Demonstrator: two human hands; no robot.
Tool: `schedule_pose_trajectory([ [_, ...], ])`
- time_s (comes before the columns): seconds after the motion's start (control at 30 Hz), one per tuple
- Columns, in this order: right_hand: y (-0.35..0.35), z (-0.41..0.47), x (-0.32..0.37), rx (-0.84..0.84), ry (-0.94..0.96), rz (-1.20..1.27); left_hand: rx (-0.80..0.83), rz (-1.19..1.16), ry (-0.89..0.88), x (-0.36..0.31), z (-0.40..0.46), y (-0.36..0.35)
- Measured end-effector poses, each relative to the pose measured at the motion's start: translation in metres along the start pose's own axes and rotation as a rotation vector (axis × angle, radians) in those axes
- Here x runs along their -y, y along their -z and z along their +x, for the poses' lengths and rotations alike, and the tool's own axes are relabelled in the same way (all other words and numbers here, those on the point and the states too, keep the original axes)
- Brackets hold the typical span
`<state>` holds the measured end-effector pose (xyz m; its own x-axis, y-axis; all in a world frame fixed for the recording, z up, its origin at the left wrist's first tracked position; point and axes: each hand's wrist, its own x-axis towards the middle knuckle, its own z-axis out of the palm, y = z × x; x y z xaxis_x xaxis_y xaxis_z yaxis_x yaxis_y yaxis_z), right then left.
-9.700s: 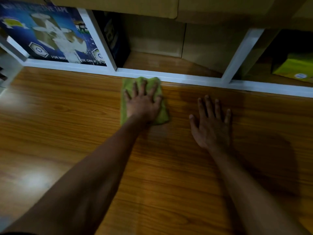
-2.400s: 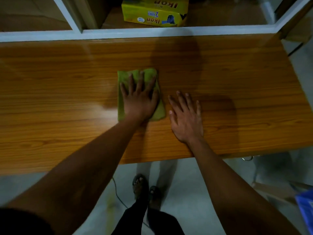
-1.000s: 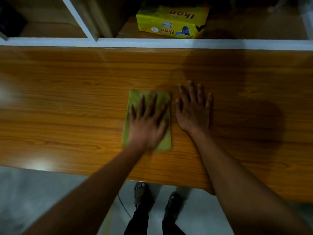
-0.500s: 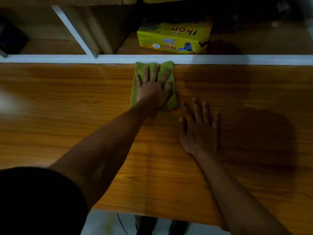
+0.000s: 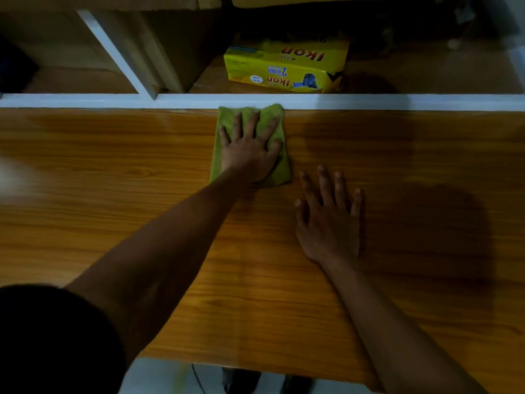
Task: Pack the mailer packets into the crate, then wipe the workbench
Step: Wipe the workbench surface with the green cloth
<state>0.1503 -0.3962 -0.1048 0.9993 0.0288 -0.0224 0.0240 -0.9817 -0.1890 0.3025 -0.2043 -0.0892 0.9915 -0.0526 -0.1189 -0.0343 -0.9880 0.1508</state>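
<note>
A green cloth (image 5: 221,157) lies flat on the wooden workbench (image 5: 113,211), its far edge against the white shelf rail (image 5: 369,101). My left hand (image 5: 250,149) presses down on the cloth with fingers spread. My right hand (image 5: 329,220) rests flat on the bare wood to the right and nearer to me, fingers apart, holding nothing. No mailer packets or crate are in view.
Behind the rail a yellow box (image 5: 287,68) sits in a shelf compartment, with a white divider (image 5: 119,55) to its left. The workbench's near edge runs along the bottom, with floor and my feet (image 5: 241,382) below.
Over the last second my left hand pushed the cloth from mid-bench away to the white rail. It has stayed there since half a second ago. My right hand stays flat on the wood.
</note>
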Motion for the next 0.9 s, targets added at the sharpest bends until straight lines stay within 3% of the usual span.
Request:
schedule_pose_trajectory([
  [0.1, 0.001, -0.002, 0.001, 0.01, -0.008, 0.01, -0.072, 0.011, -0.084, 0.0, -0.085, -0.013],
  [0.2, 0.001, -0.002, 0.002, 0.016, -0.006, 0.019, -0.042, 0.021, -0.116, -0.003, -0.158, -0.024],
  [0.43, -0.003, -0.001, -0.001, 0.015, -0.004, 0.006, -0.014, -0.031, -0.034, -0.005, -0.015, -0.004],
  [0.53, -0.002, -0.001, -0.001, 0.015, -0.005, 0.006, 0.009, -0.013, -0.027, -0.008, 0.004, -0.003],
  [0.7, 0.006, 0.0, 0.002, 0.056, -0.014, 0.002, -0.059, -0.005, -0.117, -0.007, -0.106, -0.024],
  [0.9, 0.02, -0.036, -0.02, 0.136, 0.064, 0.002, 0.006, -0.013, -0.088, -0.029, -0.241, -0.034],
])
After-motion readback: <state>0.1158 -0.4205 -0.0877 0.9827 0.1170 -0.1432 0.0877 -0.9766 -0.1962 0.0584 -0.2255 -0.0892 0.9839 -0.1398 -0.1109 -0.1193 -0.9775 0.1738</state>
